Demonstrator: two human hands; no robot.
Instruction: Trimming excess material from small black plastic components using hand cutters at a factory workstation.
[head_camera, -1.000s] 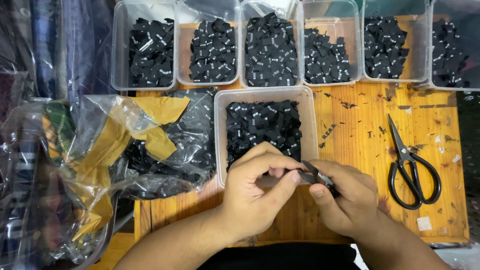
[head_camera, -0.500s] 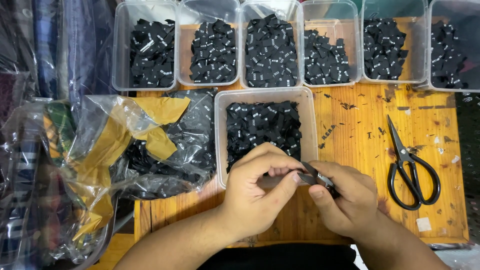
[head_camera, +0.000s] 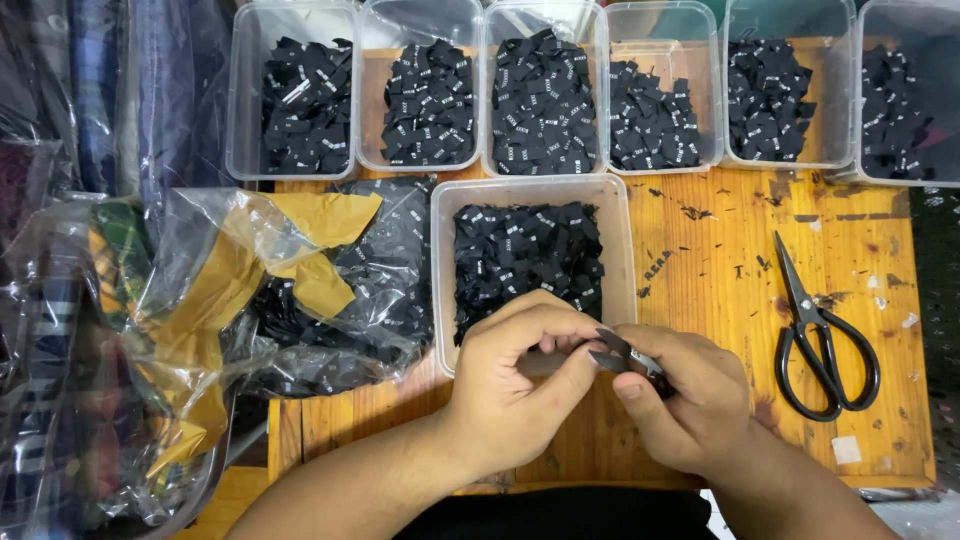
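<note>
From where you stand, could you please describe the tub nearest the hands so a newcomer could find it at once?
On the orange wooden table, six clear tubs line the far edge. One more clear tub of black labels sits alone in front of that row, beside the crumpled plastic bag. It alone touches the left hand.

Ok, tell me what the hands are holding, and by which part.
Right hand grips small snips by the handle end; left hand pinches something at the blades, too hidden to identify.

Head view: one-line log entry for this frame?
left hand: pinches small black piece | right hand: grips small snips | both over front bin of black labels | scissors: idle on table
</note>
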